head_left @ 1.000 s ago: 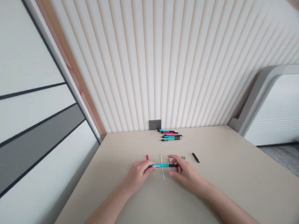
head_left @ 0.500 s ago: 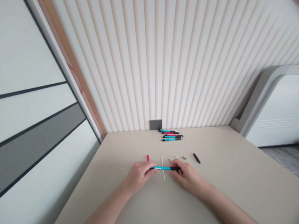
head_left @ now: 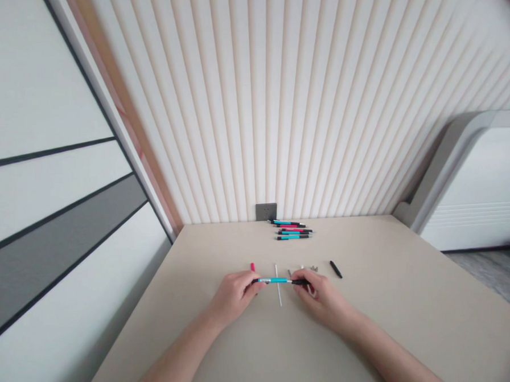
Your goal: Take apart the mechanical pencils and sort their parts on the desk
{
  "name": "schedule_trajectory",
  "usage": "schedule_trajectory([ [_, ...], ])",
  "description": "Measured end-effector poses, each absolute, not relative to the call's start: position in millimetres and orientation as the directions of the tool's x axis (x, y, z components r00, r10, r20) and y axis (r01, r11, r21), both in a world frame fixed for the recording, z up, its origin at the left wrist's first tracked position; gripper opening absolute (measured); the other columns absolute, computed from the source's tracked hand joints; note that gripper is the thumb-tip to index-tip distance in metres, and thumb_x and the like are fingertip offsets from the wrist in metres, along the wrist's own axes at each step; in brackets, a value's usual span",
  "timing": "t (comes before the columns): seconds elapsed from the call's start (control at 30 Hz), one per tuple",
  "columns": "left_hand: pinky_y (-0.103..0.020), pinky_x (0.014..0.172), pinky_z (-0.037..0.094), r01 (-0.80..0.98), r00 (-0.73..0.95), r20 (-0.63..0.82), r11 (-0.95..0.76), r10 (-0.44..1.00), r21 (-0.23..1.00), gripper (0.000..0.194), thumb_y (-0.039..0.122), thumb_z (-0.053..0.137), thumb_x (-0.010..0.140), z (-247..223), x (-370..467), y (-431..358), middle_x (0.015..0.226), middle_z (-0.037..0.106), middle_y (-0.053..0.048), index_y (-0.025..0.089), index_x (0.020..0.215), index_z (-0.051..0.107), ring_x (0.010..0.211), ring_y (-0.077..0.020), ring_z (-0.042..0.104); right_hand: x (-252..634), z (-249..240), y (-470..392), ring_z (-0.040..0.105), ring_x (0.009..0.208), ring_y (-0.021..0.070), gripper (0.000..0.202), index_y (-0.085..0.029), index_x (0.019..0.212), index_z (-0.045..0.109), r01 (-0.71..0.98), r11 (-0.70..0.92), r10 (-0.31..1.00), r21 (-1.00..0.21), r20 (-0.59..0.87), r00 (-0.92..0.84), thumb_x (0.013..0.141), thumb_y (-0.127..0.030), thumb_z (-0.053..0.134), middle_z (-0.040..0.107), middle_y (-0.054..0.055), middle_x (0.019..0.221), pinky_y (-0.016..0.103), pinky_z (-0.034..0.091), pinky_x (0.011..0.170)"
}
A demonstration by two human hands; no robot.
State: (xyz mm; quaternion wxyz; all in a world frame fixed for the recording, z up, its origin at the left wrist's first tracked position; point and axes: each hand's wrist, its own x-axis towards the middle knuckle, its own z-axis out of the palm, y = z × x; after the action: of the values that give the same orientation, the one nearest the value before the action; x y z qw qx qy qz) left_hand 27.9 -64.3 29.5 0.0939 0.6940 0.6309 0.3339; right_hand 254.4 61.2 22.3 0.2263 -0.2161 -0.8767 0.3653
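Note:
A blue pen barrel (head_left: 273, 280) is held level between both hands, above a thin white rod (head_left: 279, 295) on the table. My left hand (head_left: 237, 291) pinches its black left end. My right hand (head_left: 318, 290) grips a black pen part (head_left: 299, 282) at the other end, and a thin light-coloured piece shows between this part and the blue barrel. A pink tube (head_left: 253, 267) lies just beyond my left fingers. Beyond my right hand are small grey pieces (head_left: 314, 268) and a white piece partly hidden by the fingers.
Several blue, pink and black pens (head_left: 292, 232) lie near the back edge of the beige table (head_left: 215, 247). A black tube (head_left: 336, 269) rests to the right of my right hand. Behind the table, a dark socket (head_left: 266, 211) sits on the ribbed wall.
The black part in my right hand has come away from the blue barrel, opening a short gap with a thin piece in it. Both hands have shifted slightly apart.

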Motion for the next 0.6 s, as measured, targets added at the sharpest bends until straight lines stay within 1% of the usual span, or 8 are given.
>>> schedule_trajectory([
  [0.07,-0.019,0.057,0.04,0.811,-0.026,0.328,-0.172,0.944,0.558,0.027,0.036,0.047,0.096,29.3,27.1,-64.2,0.066,0.063,0.001,0.018,0.084,0.064,0.058,-0.0103,0.056,255.3,23.9,60.7,0.054,0.069,0.0148,0.019,-0.022,0.106,0.061,0.198,0.635,0.529,-0.747,0.233,-0.816,0.094,-0.03,0.048,0.066,0.002,0.085,0.025,0.042,0.064],
  [0.13,-0.019,0.058,0.041,0.806,-0.022,0.324,-0.176,0.946,0.566,0.026,0.036,0.047,0.096,29.8,27.2,-64.5,0.068,0.064,0.001,0.018,0.087,0.064,0.059,-0.0106,0.056,255.6,26.8,59.2,0.056,0.071,0.0147,0.02,-0.023,0.106,0.062,0.175,0.634,0.498,-0.753,0.224,-0.838,0.094,-0.031,0.048,0.067,0.002,0.088,0.025,0.042,0.066],
  [0.23,-0.019,0.06,0.043,0.786,-0.012,0.327,-0.193,0.945,0.587,0.024,0.035,0.047,0.096,31.3,27.8,-65.0,0.072,0.065,0.0,0.019,0.096,0.065,0.062,-0.0111,0.059,254.7,27.8,58.0,0.058,0.073,0.0147,0.019,-0.022,0.093,0.064,0.184,0.644,0.491,-0.743,0.217,-0.844,0.095,-0.029,0.046,0.066,0.001,0.083,0.024,0.042,0.068],
  [0.3,-0.019,0.062,0.044,0.781,-0.031,0.337,-0.188,0.941,0.596,0.022,0.033,0.047,0.096,32.6,27.6,-65.3,0.073,0.065,0.0,0.02,0.101,0.065,0.062,-0.0108,0.059,253.7,25.5,58.9,0.056,0.068,0.0139,0.017,-0.021,0.084,0.061,0.233,0.659,0.523,-0.715,0.214,-0.825,0.093,-0.025,0.047,0.064,0.0,0.075,0.024,0.04,0.063],
  [0.4,-0.02,0.062,0.044,0.791,-0.1,0.393,-0.167,0.914,0.589,0.021,0.032,0.049,0.095,34.2,25.0,-65.3,0.076,0.065,0.0,0.02,0.102,0.064,0.059,-0.01,0.056,253.4,21.9,61.7,0.052,0.061,0.0129,0.016,-0.02,0.077,0.058,0.321,0.67,0.583,-0.669,0.208,-0.785,0.089,-0.021,0.048,0.059,-0.002,0.067,0.024,0.036,0.058],
  [0.47,-0.02,0.06,0.044,0.795,-0.162,0.436,-0.145,0.885,0.589,0.021,0.033,0.049,0.095,34.6,21.7,-65.0,0.076,0.065,0.0,0.02,0.102,0.064,0.058,-0.0098,0.055,254.2,21.7,62.8,0.053,0.063,0.0135,0.016,-0.02,0.076,0.058,0.362,0.681,0.602,-0.636,0.205,-0.771,0.089,-0.022,0.047,0.06,-0.001,0.069,0.024,0.036,0.059],
  [0.6,-0.019,0.059,0.044,0.802,-0.282,0.48,-0.07,0.83,0.593,0.021,0.033,0.05,0.094,32.3,14.9,-63.9,0.074,0.065,0.0,0.019,0.102,0.064,0.058,-0.0098,0.054,255.7,24.0,60.6,0.055,0.069,0.0155,0.018,-0.02,0.074,0.058,0.427,0.724,0.597,-0.542,0.184,-0.781,0.088,-0.021,0.046,0.061,0.001,0.072,0.025,0.037,0.062],
])
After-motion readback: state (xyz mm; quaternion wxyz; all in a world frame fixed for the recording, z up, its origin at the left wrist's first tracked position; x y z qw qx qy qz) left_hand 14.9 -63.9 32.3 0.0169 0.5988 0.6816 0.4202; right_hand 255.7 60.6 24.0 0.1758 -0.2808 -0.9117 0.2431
